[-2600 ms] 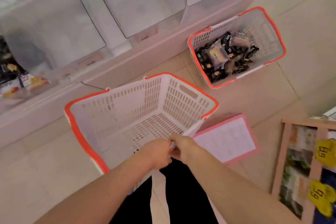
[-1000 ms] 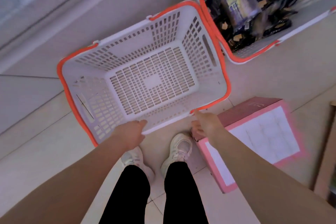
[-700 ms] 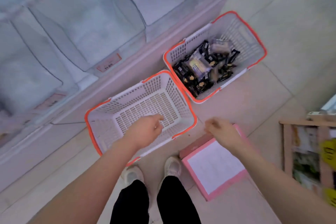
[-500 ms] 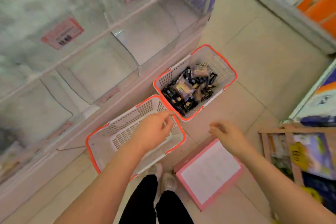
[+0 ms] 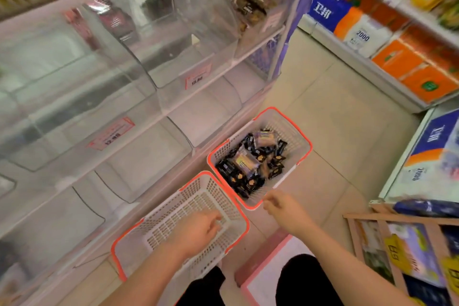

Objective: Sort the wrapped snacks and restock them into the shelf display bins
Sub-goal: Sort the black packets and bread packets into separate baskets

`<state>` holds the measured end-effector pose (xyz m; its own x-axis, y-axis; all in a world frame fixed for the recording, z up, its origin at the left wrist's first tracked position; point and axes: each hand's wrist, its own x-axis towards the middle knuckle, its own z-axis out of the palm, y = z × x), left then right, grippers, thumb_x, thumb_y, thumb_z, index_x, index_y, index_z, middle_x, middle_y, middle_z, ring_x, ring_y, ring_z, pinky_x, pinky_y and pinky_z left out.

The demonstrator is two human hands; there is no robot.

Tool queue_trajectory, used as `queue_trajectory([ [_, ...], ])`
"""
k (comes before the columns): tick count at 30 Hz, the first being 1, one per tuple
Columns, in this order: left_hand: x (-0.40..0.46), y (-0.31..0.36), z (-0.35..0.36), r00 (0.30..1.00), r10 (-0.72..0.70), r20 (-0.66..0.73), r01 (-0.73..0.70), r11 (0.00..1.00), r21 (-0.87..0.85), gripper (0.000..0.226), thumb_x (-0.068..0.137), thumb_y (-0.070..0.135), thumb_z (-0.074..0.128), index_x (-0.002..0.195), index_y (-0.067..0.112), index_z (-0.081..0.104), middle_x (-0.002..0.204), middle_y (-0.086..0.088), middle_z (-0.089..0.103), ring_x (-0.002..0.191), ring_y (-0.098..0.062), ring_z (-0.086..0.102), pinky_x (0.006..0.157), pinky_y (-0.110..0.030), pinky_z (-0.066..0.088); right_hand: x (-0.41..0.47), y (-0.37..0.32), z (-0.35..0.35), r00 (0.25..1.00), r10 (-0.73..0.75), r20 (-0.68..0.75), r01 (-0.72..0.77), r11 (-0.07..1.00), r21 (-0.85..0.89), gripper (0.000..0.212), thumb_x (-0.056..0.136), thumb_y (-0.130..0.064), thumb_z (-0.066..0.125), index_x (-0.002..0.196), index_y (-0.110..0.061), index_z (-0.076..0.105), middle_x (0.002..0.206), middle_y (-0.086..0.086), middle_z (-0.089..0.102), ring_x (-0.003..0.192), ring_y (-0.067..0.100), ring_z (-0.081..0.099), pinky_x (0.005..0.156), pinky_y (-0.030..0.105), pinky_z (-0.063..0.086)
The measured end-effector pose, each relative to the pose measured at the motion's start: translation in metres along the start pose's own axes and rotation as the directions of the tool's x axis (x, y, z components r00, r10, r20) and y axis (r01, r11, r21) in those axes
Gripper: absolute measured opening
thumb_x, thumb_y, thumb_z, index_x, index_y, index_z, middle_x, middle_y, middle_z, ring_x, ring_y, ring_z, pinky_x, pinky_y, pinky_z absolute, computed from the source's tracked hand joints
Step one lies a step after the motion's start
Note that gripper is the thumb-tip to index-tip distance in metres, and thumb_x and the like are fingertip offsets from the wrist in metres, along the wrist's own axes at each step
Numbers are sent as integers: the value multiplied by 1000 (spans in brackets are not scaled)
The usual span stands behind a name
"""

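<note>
Wrapped snacks (image 5: pixel 250 164) — mostly dark, perhaps two paler — heaped in an orange-rimmed basket (image 5: pixel 298 131) below clear bins (image 5: pixel 188 40).

My arms are bare to the edge of view, no sleeves; left hand (image 5: pixel 196 232), right hand (image 5: pixel 285 208); black trousers (image 5: pixel 295 281).

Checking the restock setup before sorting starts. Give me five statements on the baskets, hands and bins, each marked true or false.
1. The near basket holds no snacks. True.
2. The wrapped snacks lie in the far basket. True.
3. The right hand holds a snack. False: it holds nothing, fingers loosely curled near the far basket's corner.
4. The left hand is over the near basket. True.
5. The two baskets sit on a shelf. False: both are on the floor beside the display bins.
</note>
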<state>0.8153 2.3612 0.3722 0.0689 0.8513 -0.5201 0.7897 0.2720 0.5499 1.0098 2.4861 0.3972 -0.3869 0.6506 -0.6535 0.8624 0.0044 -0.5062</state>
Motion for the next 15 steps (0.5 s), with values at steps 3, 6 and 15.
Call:
queue_trajectory([
  [3,26,-13,4,1000,-27,8,27,999,-20,32,96,28,40,125,21,52,113,3,62,100,-14,58,88,-32,46,34,1,-1,1000,-6,18,7,997,-79,17,95,-20,47,107,-17,59,94,-7,58,86,10,54,75,21,41],
  [6,61,-19,15,999,-44,-18,43,997,-63,32,97,28,39,125,20,52,115,2,62,103,-15,59,89,-30,46,71,16,-3,999,-7,50,14,988,-151,18,95,-21,46,106,-16,60,109,-3,63,88,14,58,78,26,46],
  [15,223,-22,85,984,-155,-90,139,976,-168,28,97,28,38,119,21,53,106,1,65,97,-16,60,81,-31,47,250,132,0,965,24,263,94,899,-427,19,90,-15,47,102,-16,62,105,5,65,99,23,59,90,32,45],
])
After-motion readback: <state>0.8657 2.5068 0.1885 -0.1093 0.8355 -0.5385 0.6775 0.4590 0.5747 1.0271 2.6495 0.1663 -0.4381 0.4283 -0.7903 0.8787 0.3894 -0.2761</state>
